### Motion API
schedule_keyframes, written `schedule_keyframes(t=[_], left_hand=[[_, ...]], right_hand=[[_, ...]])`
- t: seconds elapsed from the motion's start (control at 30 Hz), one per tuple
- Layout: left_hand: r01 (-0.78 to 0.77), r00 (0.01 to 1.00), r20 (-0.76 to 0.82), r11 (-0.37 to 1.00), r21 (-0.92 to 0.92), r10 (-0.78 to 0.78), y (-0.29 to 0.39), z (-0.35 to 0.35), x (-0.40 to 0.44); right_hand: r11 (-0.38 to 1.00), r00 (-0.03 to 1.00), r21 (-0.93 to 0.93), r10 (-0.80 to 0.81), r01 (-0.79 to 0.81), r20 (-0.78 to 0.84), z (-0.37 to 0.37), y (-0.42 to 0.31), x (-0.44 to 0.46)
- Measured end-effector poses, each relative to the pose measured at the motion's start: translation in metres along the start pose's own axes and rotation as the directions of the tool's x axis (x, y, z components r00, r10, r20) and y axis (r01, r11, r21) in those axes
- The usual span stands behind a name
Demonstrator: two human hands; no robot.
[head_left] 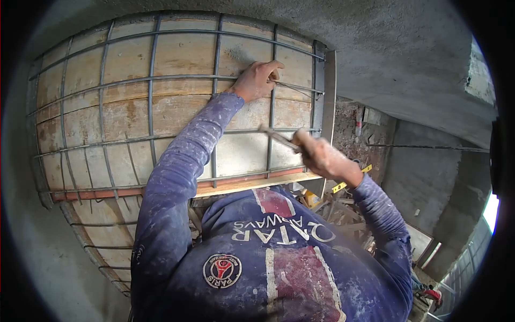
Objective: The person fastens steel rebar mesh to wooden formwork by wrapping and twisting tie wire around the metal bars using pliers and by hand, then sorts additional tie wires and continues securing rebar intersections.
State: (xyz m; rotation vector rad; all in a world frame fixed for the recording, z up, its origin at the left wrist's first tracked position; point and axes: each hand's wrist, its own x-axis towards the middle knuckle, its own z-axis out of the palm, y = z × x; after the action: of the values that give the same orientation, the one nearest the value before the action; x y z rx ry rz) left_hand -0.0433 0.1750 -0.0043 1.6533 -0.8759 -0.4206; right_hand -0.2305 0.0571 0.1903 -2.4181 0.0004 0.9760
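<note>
My left hand [256,80] is up at a crossing of the steel rebar grid [185,77], its fingers curled and pinched beside a vertical bar. A thin tie wire [294,86] runs from those fingers to the right, along the horizontal bar. Lower and to the right, my right hand [326,156] is closed around the handles of pincers [279,138]. The tool is smeared by motion, and its head points up and left, in front of a lower horizontal bar. Whether its jaws touch the bar, I cannot tell.
Behind the grid are wooden boards [182,115], with a wooden edge [252,183] along the bottom. Rough concrete [386,48] curves overhead. At lower right lie a yellow level [351,180] and scrap wood [343,212]. More rebar [104,248] continues below left.
</note>
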Motion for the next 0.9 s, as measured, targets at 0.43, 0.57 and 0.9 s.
schedule_keyframes(t=[0.43,0.57,0.9], left_hand=[[-0.023,0.999,-0.029,0.998,-0.066,0.021,-0.006,0.004,0.001],[-0.007,1.0,-0.03,0.996,-0.086,0.005,-0.004,0.005,0.001],[-0.039,0.997,-0.066,0.998,-0.053,0.035,-0.009,0.008,0.002]], right_hand=[[0.332,0.871,-0.875,-0.226,-0.352,-0.436,-0.028,0.057,0.043],[0.202,0.909,-0.909,-0.132,-0.366,-0.395,-0.042,0.05,0.048],[0.107,0.947,-0.951,-0.113,-0.291,-0.302,-0.048,0.039,0.061]])
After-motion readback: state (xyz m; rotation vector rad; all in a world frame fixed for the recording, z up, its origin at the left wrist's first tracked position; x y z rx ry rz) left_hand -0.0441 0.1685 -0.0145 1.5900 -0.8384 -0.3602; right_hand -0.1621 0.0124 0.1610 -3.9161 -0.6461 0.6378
